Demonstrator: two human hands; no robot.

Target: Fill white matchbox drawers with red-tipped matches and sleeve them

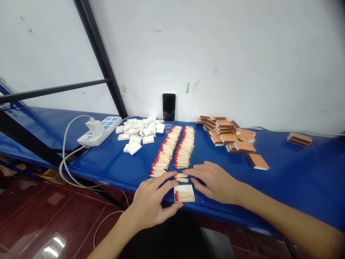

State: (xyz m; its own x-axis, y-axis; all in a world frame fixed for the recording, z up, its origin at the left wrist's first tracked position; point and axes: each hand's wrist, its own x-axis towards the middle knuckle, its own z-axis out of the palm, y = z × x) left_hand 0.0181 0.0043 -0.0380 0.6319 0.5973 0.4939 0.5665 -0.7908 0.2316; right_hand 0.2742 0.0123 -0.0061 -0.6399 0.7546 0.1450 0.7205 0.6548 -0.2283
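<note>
A small white tray (pixel 184 194) holding red-tipped matches lies near the front edge of the blue table (pixel 296 172). My left hand (pixel 152 199) rests beside it, thumb against its lower left corner and forefinger reaching to a small bundle of matches (pixel 181 177) just behind it. My right hand (pixel 214 180) comes in from the right, its fingers stretched flat and touching the same bundle. Behind them lie two long rows of matches (pixel 175 149) with red heads to the left.
A heap of white inner trays (pixel 140 131) lies at the back left, beside a white power strip (pixel 99 131) with a plug and cable. Orange matchbox sleeves (pixel 231 135) are piled at the back right. A dark phone (pixel 169 107) leans on the wall.
</note>
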